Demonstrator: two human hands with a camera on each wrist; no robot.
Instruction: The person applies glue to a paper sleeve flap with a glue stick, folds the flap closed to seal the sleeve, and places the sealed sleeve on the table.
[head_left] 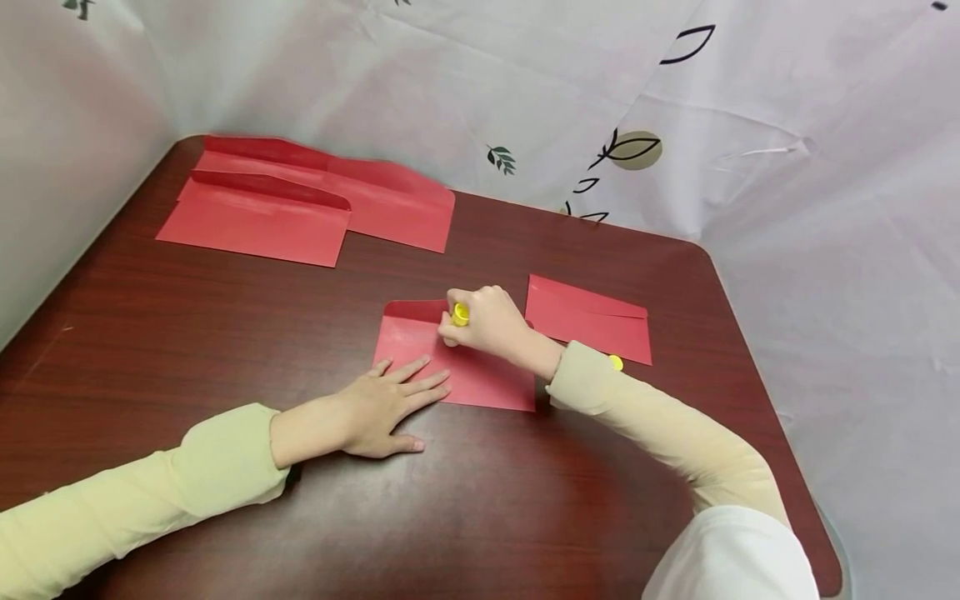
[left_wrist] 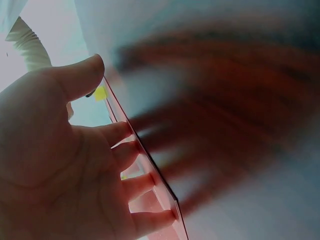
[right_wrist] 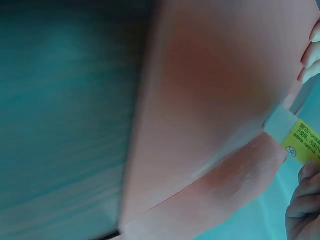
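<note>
A red envelope (head_left: 491, 383) lies on the table with its flap open toward the far side. My right hand (head_left: 491, 321) grips a yellow glue stick (head_left: 461, 314), its fingers curled round the tube. In the right wrist view, the pale end of the glue stick (right_wrist: 302, 142) meets the envelope close to the flap fold, where a whitish smear shows. My left hand (head_left: 382, 408) lies palm down with its fingers spread, fingertips resting on the envelope's near left part and thumb on the table.
Right of the work lies another red envelope (head_left: 588, 321) with its flap folded over. A small yellow cap (head_left: 616, 362) sits at its near edge, beside my right sleeve. Several red envelopes (head_left: 255, 223) with raised flaps overlap at the far left. White patterned fabric (head_left: 420, 83) hangs behind the table.
</note>
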